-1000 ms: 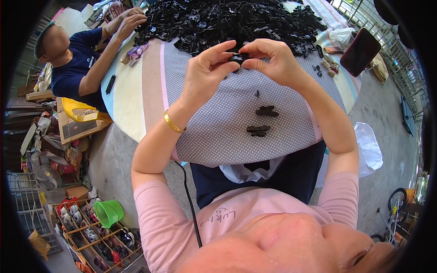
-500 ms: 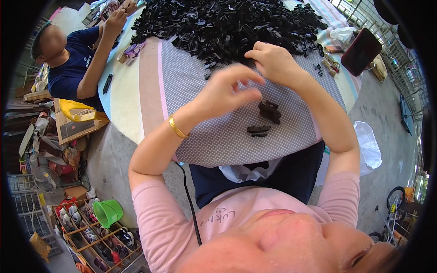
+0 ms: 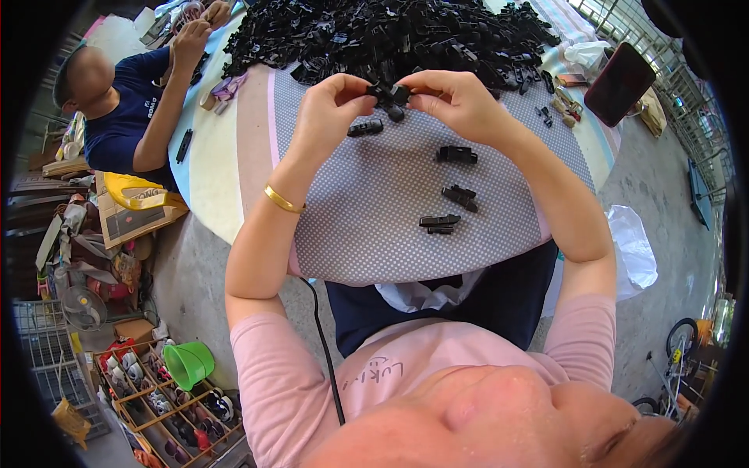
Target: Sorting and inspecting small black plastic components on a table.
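Observation:
My left hand (image 3: pixel 334 109) is closed, thumb and fingers pinching a small black plastic part (image 3: pixel 376 91). Opposite it, my right hand (image 3: pixel 452 101) pinches another black plastic part (image 3: pixel 401 95). The two parts are close together at the near edge of a large pile of black plastic parts (image 3: pixel 335 39); whether they touch I cannot tell. Just below my left fingertips lies a loose black part (image 3: pixel 365 128). Nearer to me, a black part (image 3: pixel 456 154), another one (image 3: pixel 460 197) and a pair of slim pieces (image 3: pixel 439 224) rest on the dotted tablecloth (image 3: pixel 367 234).
At the table's right stands a phone (image 3: pixel 620 84), with small items (image 3: pixel 568 109) beside it. A co-worker (image 3: pixel 129 109) sits at the left edge, hands raised. Purple ribbon (image 3: pixel 228 90) lies on that side. A green bucket (image 3: pixel 189 365) stands by a shoe rack on the floor.
My left hand has moved left and away from me, to the pile's edge. Both hands now pinch black parts there. Another loose part shows on the cloth near my right wrist.

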Demonstrator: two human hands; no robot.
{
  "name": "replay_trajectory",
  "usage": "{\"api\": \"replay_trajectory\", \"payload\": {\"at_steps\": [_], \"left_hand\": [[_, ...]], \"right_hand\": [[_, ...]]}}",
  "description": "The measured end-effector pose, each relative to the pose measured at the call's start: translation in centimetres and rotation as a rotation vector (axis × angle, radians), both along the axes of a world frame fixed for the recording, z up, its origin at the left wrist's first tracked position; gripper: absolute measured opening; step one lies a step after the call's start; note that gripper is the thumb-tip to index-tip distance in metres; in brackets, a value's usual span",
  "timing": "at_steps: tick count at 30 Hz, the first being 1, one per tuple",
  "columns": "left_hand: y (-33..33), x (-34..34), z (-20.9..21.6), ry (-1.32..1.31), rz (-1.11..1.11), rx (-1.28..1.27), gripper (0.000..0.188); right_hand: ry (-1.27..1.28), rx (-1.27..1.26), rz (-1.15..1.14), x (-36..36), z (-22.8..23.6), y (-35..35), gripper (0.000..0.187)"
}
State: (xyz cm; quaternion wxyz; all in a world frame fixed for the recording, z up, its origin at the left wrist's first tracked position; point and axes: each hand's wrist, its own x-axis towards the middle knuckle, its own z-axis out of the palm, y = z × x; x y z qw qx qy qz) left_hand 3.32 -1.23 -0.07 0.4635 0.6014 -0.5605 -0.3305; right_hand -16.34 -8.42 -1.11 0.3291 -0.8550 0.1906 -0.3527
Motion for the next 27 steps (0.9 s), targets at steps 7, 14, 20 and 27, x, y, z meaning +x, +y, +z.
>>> {"api": "replay_trajectory", "payload": {"at_steps": [7,14,20,27], "left_hand": [[0.6,-2.8,-0.4,0.308,-0.080,-0.135,0.021],[1.3,-2.9,-0.4,-0.222,-0.065,-0.187,0.034],[1.7,-3.7,-0.5,-0.008,-0.028,-0.242,0.038],[1.6,-3.1,0.2,0.128,-0.132,-0.257,0.038]], "right_hand": [[-0.070,0.465,0.130,0.1,0.0,0.0,0.021],[-0.102,0.378,0.121,0.3,0.1,0.5,0.019],[-0.085,-0.036,-0.077,0.0,0.6,1.3,0.018],[-0.158,-0.055,0.000,-0.1,0.9,1.0,0.043]]}}
